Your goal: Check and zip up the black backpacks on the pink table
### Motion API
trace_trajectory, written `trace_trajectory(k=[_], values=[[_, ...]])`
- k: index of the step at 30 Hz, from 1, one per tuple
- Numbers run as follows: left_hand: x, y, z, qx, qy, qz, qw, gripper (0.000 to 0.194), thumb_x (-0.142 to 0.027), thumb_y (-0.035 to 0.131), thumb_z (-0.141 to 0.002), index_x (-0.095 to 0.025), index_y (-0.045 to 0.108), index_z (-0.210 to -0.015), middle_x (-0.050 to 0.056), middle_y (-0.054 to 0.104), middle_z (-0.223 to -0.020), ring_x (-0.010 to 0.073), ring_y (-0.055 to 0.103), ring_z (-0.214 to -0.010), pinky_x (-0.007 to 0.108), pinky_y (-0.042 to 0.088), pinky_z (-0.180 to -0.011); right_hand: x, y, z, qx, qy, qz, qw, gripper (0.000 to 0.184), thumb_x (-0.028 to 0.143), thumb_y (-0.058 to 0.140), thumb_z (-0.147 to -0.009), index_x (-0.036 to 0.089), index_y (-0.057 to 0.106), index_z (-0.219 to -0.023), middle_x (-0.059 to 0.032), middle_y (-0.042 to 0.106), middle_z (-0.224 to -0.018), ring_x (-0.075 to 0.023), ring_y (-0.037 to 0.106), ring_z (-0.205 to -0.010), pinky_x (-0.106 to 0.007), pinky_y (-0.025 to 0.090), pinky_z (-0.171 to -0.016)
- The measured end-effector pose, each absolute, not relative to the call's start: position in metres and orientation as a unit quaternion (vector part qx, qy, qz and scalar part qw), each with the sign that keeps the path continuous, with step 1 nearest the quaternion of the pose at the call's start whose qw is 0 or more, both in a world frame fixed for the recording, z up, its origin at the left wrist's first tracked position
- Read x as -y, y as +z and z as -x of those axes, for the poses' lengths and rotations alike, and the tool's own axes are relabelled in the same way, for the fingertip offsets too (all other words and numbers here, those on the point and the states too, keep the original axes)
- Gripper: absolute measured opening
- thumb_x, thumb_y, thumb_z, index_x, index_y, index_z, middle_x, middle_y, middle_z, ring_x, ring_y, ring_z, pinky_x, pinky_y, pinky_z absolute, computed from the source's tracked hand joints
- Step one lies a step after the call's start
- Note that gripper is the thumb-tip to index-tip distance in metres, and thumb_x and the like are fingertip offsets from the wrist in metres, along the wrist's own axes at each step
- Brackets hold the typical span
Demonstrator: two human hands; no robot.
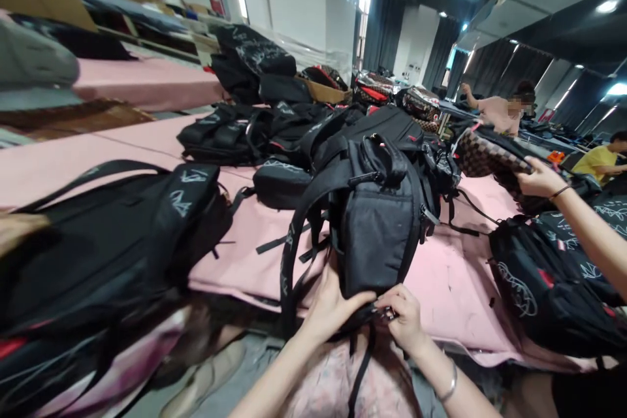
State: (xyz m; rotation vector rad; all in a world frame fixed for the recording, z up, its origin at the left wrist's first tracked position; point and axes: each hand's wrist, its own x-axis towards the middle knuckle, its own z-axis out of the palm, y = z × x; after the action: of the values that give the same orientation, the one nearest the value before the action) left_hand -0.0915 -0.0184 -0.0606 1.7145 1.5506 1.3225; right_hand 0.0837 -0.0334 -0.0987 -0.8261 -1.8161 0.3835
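A black fabric backpack stands upright at the near edge of the pink-covered table. The left hand and right hand pinch closed on its bottom hem. Bare pink cloth lies open just left; another person's hand grasps a checkered bag to the right

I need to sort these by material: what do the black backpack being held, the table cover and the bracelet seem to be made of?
Black backpack: woven synthetic cloth, likely nylon or polyester, matte with a fine weave, webbing straps. Table cover: pink soft sheet, probably felt or foam, dull and slightly scuffed. Bracelet on the right hand: looks like metal, thin and shiny silver. The left hand grips the backpack's bottom.
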Motion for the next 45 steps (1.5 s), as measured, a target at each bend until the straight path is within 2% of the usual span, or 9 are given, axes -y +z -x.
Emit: trace_trajectory(k=[4, 10, 15, 18, 23, 28, 36, 42, 45], values=[[0.001, -0.057, 0.089, -0.64, 0.488, -0.566, 0.178, 0.076, -0.05, 0.068, -0.059, -0.016, 0.04, -0.121, 0.014, 0.052, -0.116, 0.0316, 0.048, -0.114, 0.046, 0.042, -0.091, 0.031, -0.097, -0.077, 0.767, 0.146, 0.357, 0.512, 0.023, 0.008, 0.045, -0.076, 0.019, 0.065, -0.082, -0.0036, 0.056, -0.072, -0.0138, 0.056, -0.067, -0.024, 0.047, -0.055], [-0.016, -0.058, 0.083, -0.669, 0.502, -0.537, 0.108, 0.056, -0.046, 0.071, -0.059, -0.02, 0.051, -0.105, 0.008, 0.062, -0.096, 0.029, 0.059, -0.093, 0.038, 0.048, -0.077, 0.032, -0.096, -0.072, 0.787, 0.115, 0.372, 0.478, 0.024, 0.006, 0.043, -0.075, 0.018, 0.063, -0.081, -0.0031, 0.053, -0.07, -0.0131, 0.054, -0.063, -0.024, 0.046, -0.053], [-0.011, -0.057, 0.084, -0.69, 0.484, -0.531, 0.086, 0.051, -0.046, 0.068, -0.063, -0.018, 0.052, -0.102, 0.009, 0.062, -0.094, 0.0287, 0.06, -0.089, 0.036, 0.048, -0.072, 0.048, -0.089, -0.069, 0.8, 0.129, 0.366, 0.458, 0.016, 0.013, 0.047, -0.08, 0.018, 0.062, -0.079, -0.003, 0.054, -0.07, -0.013, 0.055, -0.064, -0.023, 0.046, -0.052], [0.001, -0.051, 0.086, -0.693, 0.469, -0.539, 0.093, 0.056, -0.051, 0.067, -0.062, -0.019, 0.052, -0.104, 0.009, 0.063, -0.094, 0.0284, 0.061, -0.089, 0.037, 0.048, -0.072, 0.061, -0.084, -0.069, 0.798, 0.136, 0.37, 0.455, 0.018, 0.013, 0.045, -0.081, 0.018, 0.062, -0.08, -0.0029, 0.054, -0.07, -0.012, 0.055, -0.063, -0.021, 0.046, -0.053], [0.024, -0.048, 0.083, -0.676, 0.461, -0.565, 0.1, 0.068, -0.058, 0.066, -0.059, -0.019, 0.048, -0.112, 0.009, 0.061, -0.1, 0.0281, 0.06, -0.093, 0.038, 0.049, -0.076, 0.079, -0.096, -0.08, 0.787, 0.058, 0.428, 0.44, 0.035, 0.003, 0.038, -0.078, 0.018, 0.062, -0.099, -0.0065, 0.059, -0.083, -0.0145, 0.058, -0.075, -0.025, 0.049, -0.061], [0.038, -0.061, 0.078, -0.679, 0.447, -0.571, 0.113, 0.074, -0.057, 0.067, -0.057, -0.017, 0.046, -0.116, 0.012, 0.059, -0.105, 0.0305, 0.057, -0.099, 0.041, 0.049, -0.079, 0.088, -0.123, -0.084, 0.769, -0.027, 0.431, 0.472, 0.026, 0.007, 0.045, -0.079, 0.02, 0.066, -0.083, -0.0029, 0.058, -0.071, -0.0122, 0.055, -0.063, -0.023, 0.044, -0.054], [0.039, -0.079, 0.085, -0.661, 0.457, -0.581, 0.131, 0.081, -0.048, 0.07, -0.056, -0.017, 0.038, -0.124, 0.014, 0.054, -0.116, 0.032, 0.05, -0.111, 0.044, 0.043, -0.091, 0.086, -0.128, -0.075, 0.75, -0.042, 0.424, 0.506, 0.023, 0.009, 0.046, -0.08, 0.02, 0.066, -0.077, -0.0029, 0.06, -0.068, -0.0125, 0.056, -0.06, -0.023, 0.044, -0.052], [0.019, -0.075, 0.104, -0.579, 0.448, -0.644, 0.222, 0.064, -0.048, 0.067, -0.057, -0.018, 0.052, -0.111, 0.011, 0.062, -0.105, 0.0293, 0.057, -0.099, 0.046, 0.046, -0.087, 0.098, -0.096, -0.083, 0.774, 0.086, 0.387, 0.494, 0.033, 0.01, 0.038, -0.083, 0.023, 0.064, -0.099, -0.0052, 0.063, -0.082, -0.0149, 0.062, -0.072, -0.026, 0.052, -0.059], [-0.01, -0.072, 0.142, -0.574, 0.471, -0.617, 0.262, 0.058, -0.05, 0.065, -0.055, -0.018, 0.059, -0.103, 0.008, 0.067, -0.09, 0.0277, 0.061, -0.088, 0.047, 0.05, -0.08, 0.11, -0.084, -0.099, 0.773, 0.049, 0.367, 0.516, 0.029, 0.019, 0.044, -0.085, 0.026, 0.059, -0.108, -0.0065, 0.064, -0.091, -0.0185, 0.063, -0.081, -0.03, 0.054, -0.063]])
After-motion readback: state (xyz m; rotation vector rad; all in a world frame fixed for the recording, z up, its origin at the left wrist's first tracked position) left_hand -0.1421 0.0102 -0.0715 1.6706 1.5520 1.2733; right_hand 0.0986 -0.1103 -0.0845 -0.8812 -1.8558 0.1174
